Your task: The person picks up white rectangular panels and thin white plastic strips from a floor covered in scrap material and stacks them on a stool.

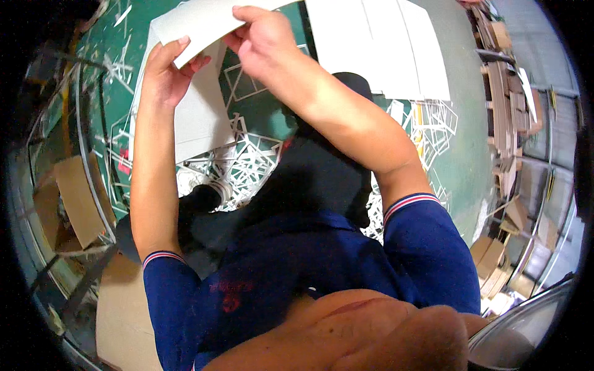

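Note:
A white card sheet [201, 26] is held up in both hands near the top of the head view, its near edge bending a little. My left hand [166, 73] pinches the sheet's left corner, thumb on top. At its near right edge, my right hand [265, 42] grips it between thumb and fingers. Below the raised sheet lie larger pale sheets [201, 120], partly covered by my left hand and the card. Another set of white sheets [380, 46] lies to the right of my right hand, with narrow gaps or lines running along it.
Thin white offcut strips and frames [250, 162] are heaped on the green floor [467, 130] around my legs. More offcuts [430, 127] lie at the right. Flattened brown cardboard [498, 108] is stacked along the right side. An open cardboard box [80, 201] stands at the left.

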Demonstrator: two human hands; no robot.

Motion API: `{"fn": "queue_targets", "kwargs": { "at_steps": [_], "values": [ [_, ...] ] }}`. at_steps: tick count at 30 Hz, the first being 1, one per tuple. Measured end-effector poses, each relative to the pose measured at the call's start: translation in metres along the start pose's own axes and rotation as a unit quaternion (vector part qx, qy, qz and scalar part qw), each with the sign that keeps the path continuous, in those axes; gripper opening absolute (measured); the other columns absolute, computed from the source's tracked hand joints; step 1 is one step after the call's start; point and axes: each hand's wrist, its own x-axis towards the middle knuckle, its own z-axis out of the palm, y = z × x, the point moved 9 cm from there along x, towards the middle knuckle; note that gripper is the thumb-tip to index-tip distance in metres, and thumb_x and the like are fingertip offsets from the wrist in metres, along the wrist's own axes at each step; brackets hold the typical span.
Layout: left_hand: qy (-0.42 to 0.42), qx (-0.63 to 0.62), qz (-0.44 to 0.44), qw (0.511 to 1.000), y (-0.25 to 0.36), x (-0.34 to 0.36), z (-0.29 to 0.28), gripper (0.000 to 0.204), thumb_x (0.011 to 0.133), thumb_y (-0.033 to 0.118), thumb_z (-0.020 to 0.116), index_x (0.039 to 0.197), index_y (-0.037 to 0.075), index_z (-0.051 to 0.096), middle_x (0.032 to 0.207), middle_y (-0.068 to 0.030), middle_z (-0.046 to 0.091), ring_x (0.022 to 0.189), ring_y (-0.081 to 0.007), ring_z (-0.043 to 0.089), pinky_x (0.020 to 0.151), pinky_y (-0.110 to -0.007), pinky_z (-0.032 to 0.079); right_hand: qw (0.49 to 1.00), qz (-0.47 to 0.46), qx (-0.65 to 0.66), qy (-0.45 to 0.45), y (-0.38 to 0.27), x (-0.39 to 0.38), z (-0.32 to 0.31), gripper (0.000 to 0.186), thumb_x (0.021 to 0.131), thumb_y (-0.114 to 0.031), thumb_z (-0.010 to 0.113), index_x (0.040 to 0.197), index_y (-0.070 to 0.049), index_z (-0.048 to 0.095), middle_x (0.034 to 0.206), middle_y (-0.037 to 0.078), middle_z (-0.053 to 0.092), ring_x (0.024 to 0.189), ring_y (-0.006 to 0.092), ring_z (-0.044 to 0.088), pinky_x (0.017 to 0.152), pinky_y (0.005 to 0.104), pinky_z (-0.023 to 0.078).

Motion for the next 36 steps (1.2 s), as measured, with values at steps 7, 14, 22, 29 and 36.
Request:
{"fn": "queue_targets", "kwargs": {
  "at_steps": [7,14,22,29,36],
  "values": [
    [-0.061,0.208,-0.053,0.975,-0.078,0.027,0.111,0.028,0.082,0.030,0.060,0.094,0.004,0.058,0.085,-0.0067,0.062,0.079,-0.0190,0.060,0.077,-0.033,0.046,0.993,-0.071,0.091,0.006,-0.117,0.007,-0.107,0.023,0.080,-0.002,0.051,0.102,0.002,0.051,0.097,0.015,0.057,0.092,0.0273,0.056,0.085,0.0421,0.046],
    [-0.109,0.557,0.255,0.783,-0.115,-0.082,0.198,0.043,0.077,0.019,0.060,0.113,-0.002,0.049,0.111,-0.0221,0.053,0.106,-0.0334,0.051,0.090,-0.039,0.040,0.960,-0.060,0.037,0.270,-0.160,-0.033,-0.406,0.029,0.090,-0.009,0.040,0.115,0.007,0.044,0.116,0.019,0.052,0.110,0.0295,0.050,0.101,0.0411,0.035],
    [-0.113,0.527,0.267,0.799,-0.106,-0.081,0.202,0.048,0.068,0.013,0.063,0.112,-0.001,0.049,0.116,-0.0208,0.050,0.107,-0.0366,0.048,0.092,-0.041,0.038,0.859,-0.074,0.134,0.489,-0.103,-0.171,-0.676,0.028,0.089,-0.011,0.042,0.112,0.003,0.049,0.112,0.017,0.055,0.104,0.0305,0.054,0.091,0.0489,0.041],
    [-0.109,0.522,0.245,0.810,-0.103,-0.067,0.194,0.047,0.068,0.017,0.063,0.110,-0.001,0.052,0.116,-0.0202,0.050,0.106,-0.0359,0.049,0.091,-0.039,0.039,0.702,-0.103,0.080,0.700,-0.130,-0.167,-0.684,0.021,0.085,-0.010,0.044,0.100,-0.002,0.056,0.104,0.014,0.059,0.089,0.0274,0.059,0.078,0.0475,0.047],
    [-0.102,0.543,0.230,0.801,-0.105,-0.061,0.190,0.049,0.078,0.030,0.056,0.115,-0.002,0.050,0.120,-0.0216,0.049,0.110,-0.0343,0.048,0.095,-0.040,0.035,0.728,-0.119,0.070,0.671,-0.180,-0.086,-0.672,0.033,0.083,-0.010,0.043,0.114,0.000,0.047,0.111,0.018,0.055,0.103,0.0349,0.054,0.088,0.0440,0.043]
  ]
}}
